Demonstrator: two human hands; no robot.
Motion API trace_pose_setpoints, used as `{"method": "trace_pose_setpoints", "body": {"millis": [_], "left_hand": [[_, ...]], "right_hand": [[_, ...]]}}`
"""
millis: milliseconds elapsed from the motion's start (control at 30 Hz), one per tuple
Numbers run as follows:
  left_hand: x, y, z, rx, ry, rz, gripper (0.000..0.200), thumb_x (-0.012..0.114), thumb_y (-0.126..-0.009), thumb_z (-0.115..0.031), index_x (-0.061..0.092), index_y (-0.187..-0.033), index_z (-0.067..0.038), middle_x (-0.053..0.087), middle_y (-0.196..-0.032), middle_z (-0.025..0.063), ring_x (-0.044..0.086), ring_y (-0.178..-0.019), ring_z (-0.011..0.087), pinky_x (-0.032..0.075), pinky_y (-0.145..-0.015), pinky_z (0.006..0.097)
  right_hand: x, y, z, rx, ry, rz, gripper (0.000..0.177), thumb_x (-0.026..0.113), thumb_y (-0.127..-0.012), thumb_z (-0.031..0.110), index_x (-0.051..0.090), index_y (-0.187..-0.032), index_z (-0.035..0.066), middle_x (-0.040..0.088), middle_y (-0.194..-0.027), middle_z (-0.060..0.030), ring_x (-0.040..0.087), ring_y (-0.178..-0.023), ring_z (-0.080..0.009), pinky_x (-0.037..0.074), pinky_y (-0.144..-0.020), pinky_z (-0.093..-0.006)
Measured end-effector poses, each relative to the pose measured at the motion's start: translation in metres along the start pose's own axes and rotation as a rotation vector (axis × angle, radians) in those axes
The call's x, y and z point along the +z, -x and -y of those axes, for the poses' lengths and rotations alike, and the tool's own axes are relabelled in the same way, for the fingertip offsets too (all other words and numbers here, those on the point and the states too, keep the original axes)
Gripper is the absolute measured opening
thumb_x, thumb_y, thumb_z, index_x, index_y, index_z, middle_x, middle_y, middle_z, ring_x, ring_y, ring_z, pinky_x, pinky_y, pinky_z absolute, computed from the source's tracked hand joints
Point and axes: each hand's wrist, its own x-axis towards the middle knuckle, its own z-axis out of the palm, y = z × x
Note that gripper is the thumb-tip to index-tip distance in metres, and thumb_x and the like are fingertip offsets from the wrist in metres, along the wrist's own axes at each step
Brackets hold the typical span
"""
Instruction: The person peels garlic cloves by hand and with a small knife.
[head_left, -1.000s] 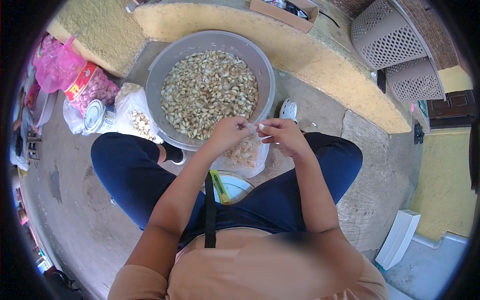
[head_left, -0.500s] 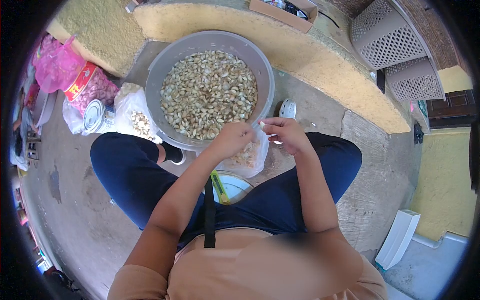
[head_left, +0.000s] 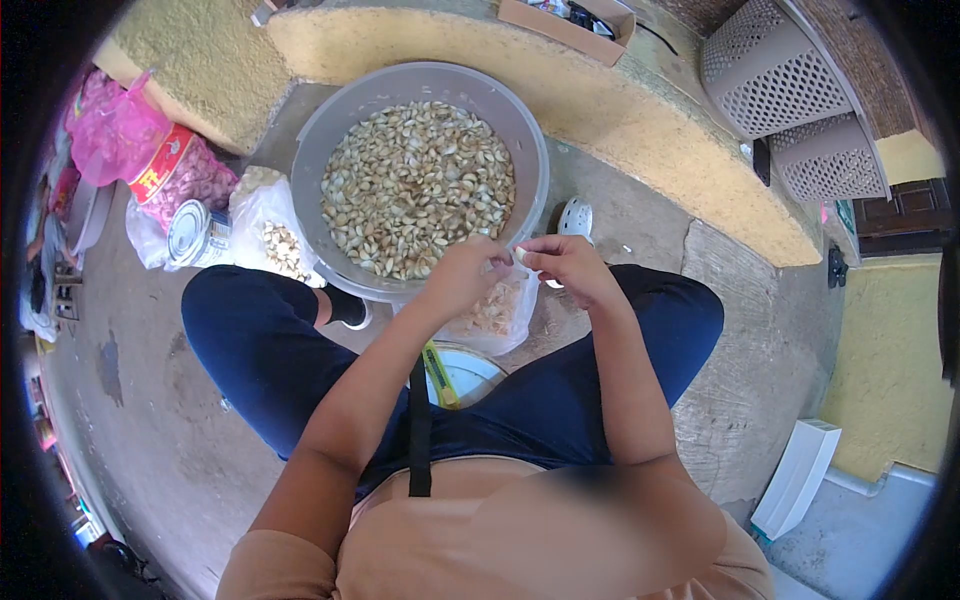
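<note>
A pale garlic clove [head_left: 521, 254] is pinched between the thumb and fingertips of my right hand [head_left: 563, 266]. Close beside it, my left hand [head_left: 468, 272] is closed with its fingertips near the clove; whatever it may hold is too small to tell. Both hands are over the near rim of a large grey tub [head_left: 520, 120]. Inside the tub lie a great many garlic cloves [head_left: 415, 190], seemingly in water. Below my hands, a clear plastic bag [head_left: 515, 330] has thin brownish peelings in it.
At left are a pink mesh sack of garlic [head_left: 195, 180], a tin can [head_left: 190, 235] and a white bag of cloves [head_left: 265, 215]. A white clog [head_left: 575, 217] is right of the tub. A low yellow wall [head_left: 640, 150] curves behind. Between my legs is a round whitish lid [head_left: 475, 372].
My right hand has shifted slightly left with the clove, and the fingertips of both hands are closer together. The tub and bags have stayed in place.
</note>
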Motion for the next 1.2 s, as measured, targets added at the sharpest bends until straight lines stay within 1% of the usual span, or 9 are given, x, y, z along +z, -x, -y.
{"method": "trace_pose_setpoints", "body": {"millis": [67,167,267,367,567,767,867,1067,1200], "left_hand": [[-0.003,-0.003,0.002,-0.007,0.081,-0.017,0.018,0.065,-0.068,-0.017,0.062,-0.08,-0.004,0.058,-0.079,0.0123,0.056,-0.076,0.0259,0.043,-0.066,0.0332],[-0.007,-0.003,-0.004,-0.198,0.114,0.143,0.017,0.064,-0.069,-0.016,0.063,-0.082,-0.004,0.059,-0.08,0.0126,0.056,-0.074,0.0255,0.043,-0.066,0.0325],[-0.005,-0.001,-0.005,-0.121,0.033,0.021,0.015,0.063,-0.07,-0.013,0.063,-0.082,-0.004,0.059,-0.079,0.0117,0.056,-0.073,0.0244,0.044,-0.066,0.0314],[-0.001,-0.005,-0.003,-0.047,0.189,-0.246,0.014,0.063,-0.07,-0.012,0.064,-0.082,-0.005,0.058,-0.078,0.0106,0.056,-0.071,0.0229,0.043,-0.066,0.0305],[-0.012,-0.002,-0.014,-0.065,0.132,-0.125,0.016,0.064,-0.069,-0.01,0.064,-0.086,-0.007,0.058,-0.078,0.0059,0.055,-0.071,0.0146,0.042,-0.063,0.0266],[-0.007,-0.003,-0.003,-0.12,0.206,-0.158,0.014,0.064,-0.07,-0.012,0.062,-0.081,-0.003,0.057,-0.073,0.008,0.056,-0.067,0.0184,0.044,-0.063,0.0282],[-0.003,-0.004,-0.002,-0.125,0.269,-0.164,0.011,0.062,-0.071,-0.01,0.06,-0.078,-0.002,0.057,-0.072,0.0078,0.056,-0.066,0.0169,0.044,-0.061,0.0273],[-0.004,-0.002,-0.005,-0.129,0.212,-0.075,0.011,0.06,-0.073,-0.012,0.056,-0.077,-0.002,0.056,-0.074,0.0063,0.054,-0.07,0.0154,0.044,-0.066,0.0273],[-0.001,-0.003,-0.001,-0.111,0.238,-0.181,0.015,0.061,-0.071,-0.01,0.06,-0.084,-0.003,0.056,-0.074,0.007,0.054,-0.07,0.0162,0.043,-0.065,0.0266]], "right_hand": [[0.0,0.001,0.0,0.006,-0.013,-0.006,0.02,0.063,-0.074,0.016,0.063,-0.09,0.003,0.06,-0.076,-0.0001,0.05,-0.065,-0.0075,0.041,-0.061,-0.0216],[-0.001,-0.001,0.0,0.004,-0.004,-0.027,0.021,0.064,-0.074,0.016,0.063,-0.091,0.003,0.059,-0.076,-0.0001,0.05,-0.065,-0.0074,0.041,-0.061,-0.0216],[-0.002,-0.002,0.0,0.02,0.0,-0.036,0.022,0.064,-0.073,0.015,0.063,-0.091,0.003,0.059,-0.076,-0.0002,0.05,-0.065,-0.0073,0.041,-0.06,-0.0216],[-0.001,0.0,0.001,0.022,0.022,-0.033,0.021,0.065,-0.073,0.015,0.063,-0.09,0.003,0.059,-0.075,-0.0004,0.05,-0.064,-0.0076,0.041,-0.06,-0.0217],[0.0,-0.001,0.001,-0.002,0.014,0.005,0.02,0.064,-0.073,0.016,0.064,-0.088,0.002,0.059,-0.073,-0.0009,0.051,-0.064,-0.0084,0.042,-0.06,-0.0225],[0.0,-0.002,0.001,-0.039,0.051,0.043,0.022,0.064,-0.073,0.016,0.064,-0.09,0.002,0.059,-0.073,-0.0017,0.051,-0.063,-0.0086,0.042,-0.06,-0.0229],[0.001,-0.002,0.001,-0.035,0.062,0.049,0.022,0.064,-0.073,0.017,0.064,-0.09,0.002,0.059,-0.074,-0.0018,0.05,-0.064,-0.0089,0.042,-0.06,-0.023],[0.005,-0.001,0.004,-0.025,0.04,0.012,0.023,0.064,-0.074,0.017,0.063,-0.091,0.002,0.059,-0.076,-0.0022,0.052,-0.065,-0.0092,0.043,-0.061,-0.0235],[0.004,-0.004,0.0,-0.043,0.019,0.029,0.023,0.063,-0.074,0.016,0.062,-0.091,0.001,0.059,-0.077,-0.0024,0.052,-0.066,-0.0095,0.043,-0.061,-0.0236]]}}
